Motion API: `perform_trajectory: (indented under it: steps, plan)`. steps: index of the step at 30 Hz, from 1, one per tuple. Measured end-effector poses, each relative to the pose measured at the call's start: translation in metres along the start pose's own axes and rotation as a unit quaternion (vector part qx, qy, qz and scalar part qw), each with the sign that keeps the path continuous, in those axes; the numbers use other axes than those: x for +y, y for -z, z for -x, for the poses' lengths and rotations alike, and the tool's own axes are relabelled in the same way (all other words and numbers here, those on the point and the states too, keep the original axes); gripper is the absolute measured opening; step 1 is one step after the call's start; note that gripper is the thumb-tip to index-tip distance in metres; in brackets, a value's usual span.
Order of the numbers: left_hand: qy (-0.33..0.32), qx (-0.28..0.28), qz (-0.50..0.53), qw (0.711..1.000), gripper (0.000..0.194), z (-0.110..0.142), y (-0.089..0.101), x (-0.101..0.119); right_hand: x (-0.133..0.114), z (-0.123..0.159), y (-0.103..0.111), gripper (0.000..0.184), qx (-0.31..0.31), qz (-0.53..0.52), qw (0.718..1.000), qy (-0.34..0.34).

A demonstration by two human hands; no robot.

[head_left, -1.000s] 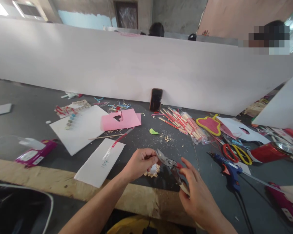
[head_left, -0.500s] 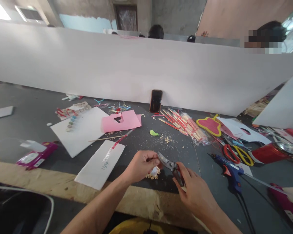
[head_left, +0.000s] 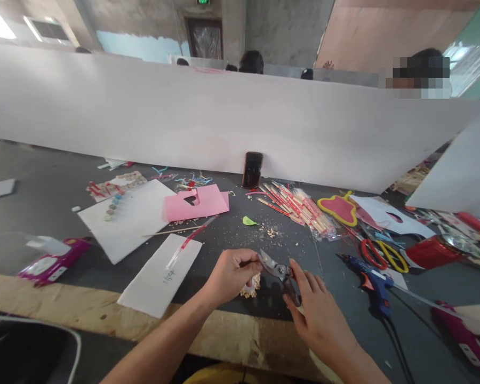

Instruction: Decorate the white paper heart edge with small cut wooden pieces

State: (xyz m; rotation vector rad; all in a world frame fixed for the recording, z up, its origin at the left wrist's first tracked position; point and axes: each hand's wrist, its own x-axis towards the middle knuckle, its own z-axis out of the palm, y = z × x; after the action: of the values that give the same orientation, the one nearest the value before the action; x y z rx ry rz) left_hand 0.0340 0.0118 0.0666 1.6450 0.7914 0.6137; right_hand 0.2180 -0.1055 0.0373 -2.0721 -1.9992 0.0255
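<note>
**Gripping snips [head_left: 278, 271] over a clump [head_left: 250, 288] at the bench [head_left: 32, 213] edge**

At far left lies a magenta packet [head_left: 52, 264]. Next comes a white board [head_left: 124, 226] with a row of small beads [head_left: 114, 206] on it, then a strip of white paper [head_left: 160, 274] marked "154" in blue, with a pink card [head_left: 196, 204] beyond them. The left hand [head_left: 232, 277] sits near the bench's front edge, fingers curled together; whatever they may pinch is hidden. Just below those fingers is the clump of pale grains, with a bit of white at its top. The snips' metal tips reach the left fingertips, while the right hand [head_left: 320, 320] wraps the handles, which it partly hides. Behind the hands, a phone [head_left: 252, 169] leans against a white partition [head_left: 224, 122], beside a clear bag of red-striped sticks [head_left: 300, 208]. Further right lie a blue glue gun [head_left: 368, 282], red-and-yellow scissors [head_left: 380, 255] and red foil [head_left: 432, 252].
</note>
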Motion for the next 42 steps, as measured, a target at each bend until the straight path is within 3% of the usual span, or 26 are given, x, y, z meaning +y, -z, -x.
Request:
perform_trajectory:
  steps: [8, 13, 25, 33, 37, 42]
  plan:
    - [0.003, 0.045, -0.051, 0.998, 0.027, 0.004, -0.001, 0.006, -0.006, -0.001, 0.0, 0.054, 0.003, -0.005, 1.0, -0.016]
    - [0.007, 0.002, -0.035, 0.999, 0.03, 0.005, 0.001, 0.008, -0.006, -0.001, -0.001, 0.053, -0.004, -0.014, 1.0, -0.01]
    - [0.023, -0.027, -0.009, 0.999, 0.029, 0.001, 0.005, 0.006, -0.007, -0.003, -0.002, 0.061, -0.079, 0.007, 0.997, -0.018]
    - [0.012, 0.008, -0.043, 0.999, 0.022, -0.002, 0.002, -0.004, -0.006, -0.009, 0.004, 0.05, -0.12, -0.026, 0.991, -0.052]
    - [-0.015, 0.055, -0.071, 0.996, 0.02, -0.003, -0.001, -0.005, -0.006, -0.009, 0.005, 0.051, -0.092, -0.034, 0.993, -0.064]
    - [-0.06, 0.073, -0.091, 0.991, 0.023, -0.002, -0.004, -0.006, -0.005, -0.007, 0.001, 0.056, -0.064, -0.051, 0.996, -0.046]
